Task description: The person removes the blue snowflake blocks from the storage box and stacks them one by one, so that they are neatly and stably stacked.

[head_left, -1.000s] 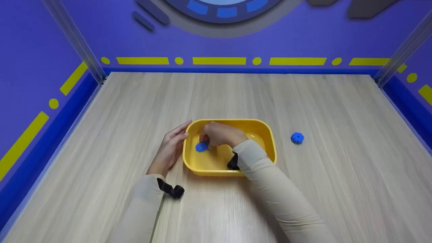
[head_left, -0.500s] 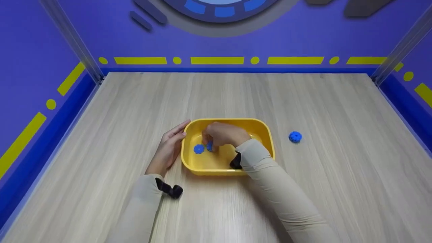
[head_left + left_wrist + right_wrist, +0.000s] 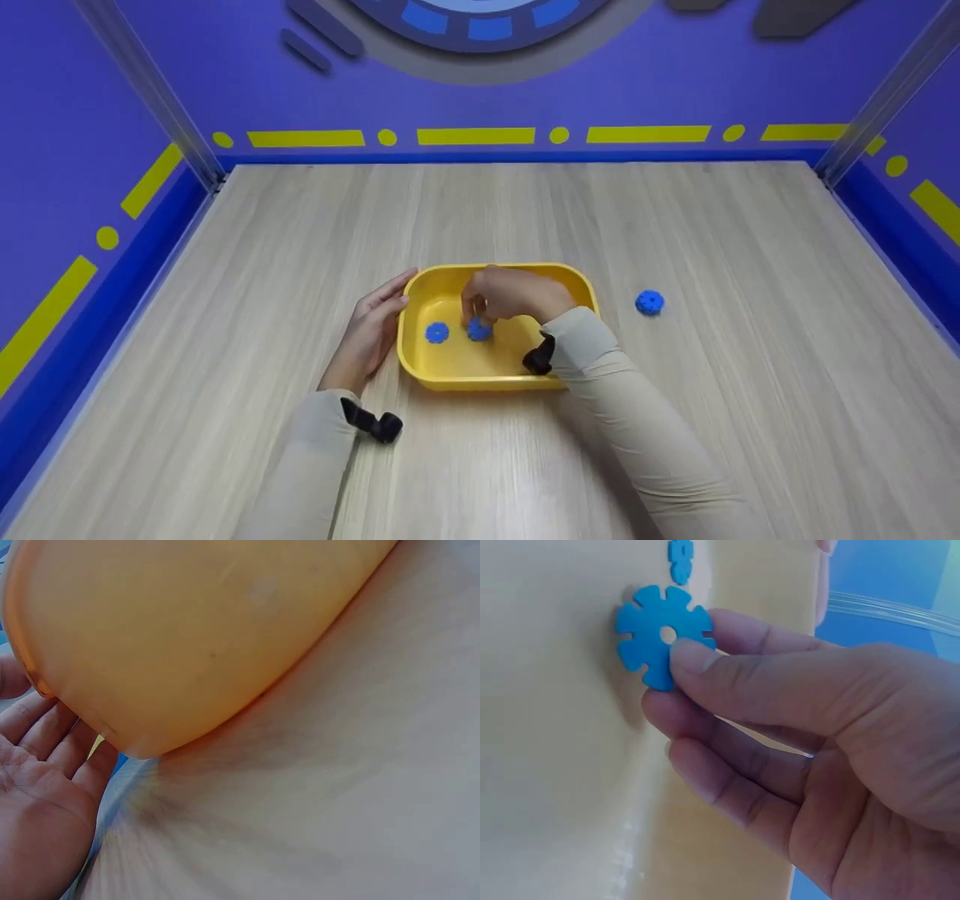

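A yellow plastic tub (image 3: 495, 382) stands on the table. My left hand (image 3: 364, 330) rests against its left outer wall, fingers nearly straight and thumb at the rim; the left wrist view shows these fingers (image 3: 71, 739) touching the tub from outside. Inside the tub, my right hand (image 3: 517, 292) pinches a blue notched disc (image 3: 480, 331) between thumb and fingers. The right wrist view shows that disc's centre hole and slotted edge (image 3: 634, 652), with the thumb across its face. Another blue notched disc (image 3: 437, 332) lies on the tub floor to the left.
A thicker blue notched piece (image 3: 649, 302), perhaps stacked discs, sits on the wooden table (image 3: 712, 390) right of the tub. Purple-blue walls (image 3: 480, 105) with yellow marks enclose the table at the back and both sides.
My right hand has shifted to the right inside the tub, with the pinched disc now apart from the one lying there. My left hand stays at the tub's side.
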Available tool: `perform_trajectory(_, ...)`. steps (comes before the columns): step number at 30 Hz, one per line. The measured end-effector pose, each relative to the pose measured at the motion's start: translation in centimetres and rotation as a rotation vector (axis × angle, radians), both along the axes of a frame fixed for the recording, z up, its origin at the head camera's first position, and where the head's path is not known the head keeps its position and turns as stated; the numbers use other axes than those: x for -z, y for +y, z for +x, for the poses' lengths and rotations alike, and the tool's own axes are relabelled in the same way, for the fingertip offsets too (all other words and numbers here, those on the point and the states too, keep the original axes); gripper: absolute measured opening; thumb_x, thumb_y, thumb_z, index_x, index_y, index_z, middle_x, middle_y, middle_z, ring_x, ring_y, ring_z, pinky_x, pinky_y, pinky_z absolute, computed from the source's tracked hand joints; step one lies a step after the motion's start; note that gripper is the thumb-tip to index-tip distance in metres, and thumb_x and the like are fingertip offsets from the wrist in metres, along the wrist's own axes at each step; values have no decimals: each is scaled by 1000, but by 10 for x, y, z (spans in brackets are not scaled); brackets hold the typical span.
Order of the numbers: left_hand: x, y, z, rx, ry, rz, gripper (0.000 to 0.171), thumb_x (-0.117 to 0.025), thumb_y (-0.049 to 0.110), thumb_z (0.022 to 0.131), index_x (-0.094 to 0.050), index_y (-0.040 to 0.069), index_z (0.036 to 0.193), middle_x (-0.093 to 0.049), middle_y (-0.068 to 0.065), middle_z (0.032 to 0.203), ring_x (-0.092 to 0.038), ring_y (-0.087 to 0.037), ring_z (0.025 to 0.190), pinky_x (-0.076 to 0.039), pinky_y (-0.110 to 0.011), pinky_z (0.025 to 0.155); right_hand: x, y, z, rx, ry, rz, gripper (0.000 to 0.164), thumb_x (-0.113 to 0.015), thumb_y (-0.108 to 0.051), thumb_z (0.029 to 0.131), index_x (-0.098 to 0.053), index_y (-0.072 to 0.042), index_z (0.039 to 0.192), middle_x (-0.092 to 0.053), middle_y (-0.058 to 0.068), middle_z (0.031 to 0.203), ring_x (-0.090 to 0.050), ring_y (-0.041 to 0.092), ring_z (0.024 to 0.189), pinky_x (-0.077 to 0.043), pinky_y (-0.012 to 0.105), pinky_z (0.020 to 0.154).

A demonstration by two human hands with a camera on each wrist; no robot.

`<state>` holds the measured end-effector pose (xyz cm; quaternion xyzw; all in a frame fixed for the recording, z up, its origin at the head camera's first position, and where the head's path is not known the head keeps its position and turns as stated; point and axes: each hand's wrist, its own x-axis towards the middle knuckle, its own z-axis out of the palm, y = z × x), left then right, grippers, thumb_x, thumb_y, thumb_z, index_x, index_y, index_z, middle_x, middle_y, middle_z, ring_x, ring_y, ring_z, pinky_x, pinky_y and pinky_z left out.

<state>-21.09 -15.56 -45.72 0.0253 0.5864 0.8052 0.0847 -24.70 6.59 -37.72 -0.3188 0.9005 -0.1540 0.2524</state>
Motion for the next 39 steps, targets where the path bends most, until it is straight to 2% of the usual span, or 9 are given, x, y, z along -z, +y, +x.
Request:
perform_trajectory(7, 0, 0, 1, -2, -1, 11, 51, -48, 3, 94, -40, -1, 144, -38, -13, 153, -37, -20, 140, -32, -33, 115, -9, 10, 0, -28, 31, -32, 13, -68, -4, 86, -73, -11, 95, -69, 2, 94, -59, 16, 79, -54, 27, 75)
perform_trajectory(21, 1, -1, 0, -8, 8, 0, 51, -48, 4, 94, -40, 0, 144, -37, -11, 153, -35, -20, 141, -30, -34, 116, -32, 41, 6, 8, 129, -129, 18, -66, -7, 88, -74, -11, 104, -72, 1, 96, -63, 16, 81, -57, 30, 81)
perform_trajectory(28, 2, 0, 0, -2, -1, -18, 50, -48, 5, 94, -41, 1, 144, -38, -8, 153, -35, -18, 141, -33, -31, 115, -36, 63, 9, 12, 192, -178, 17, -64, -5, 89, -74, -8, 104, -73, 4, 98, -64, 17, 84, -58, 32, 81)
perform_trajectory(34, 1, 0, 0, 4, 4, -7, 51, -48, 5, 94, -40, 1, 145, -37, -10, 153, -37, -20, 140, -35, -32, 113, -37, 83, 11, 47, 216, -253, 16, -63, -5, 90, -73, -5, 103, -73, 6, 99, -66, 18, 87, -58, 33, 82)
perform_trajectory(39, -1, 0, 1, 0, -7, 3, 51, -49, 5, 94, -41, 2, 144, -39, -11, 152, -40, -22, 138, -37, -33, 111, -37, 100, 14, 82, 269, -300, 15, -63, -5, 90, -73, -5, 101, -72, 6, 98, -66, 18, 88, -58, 33, 81)
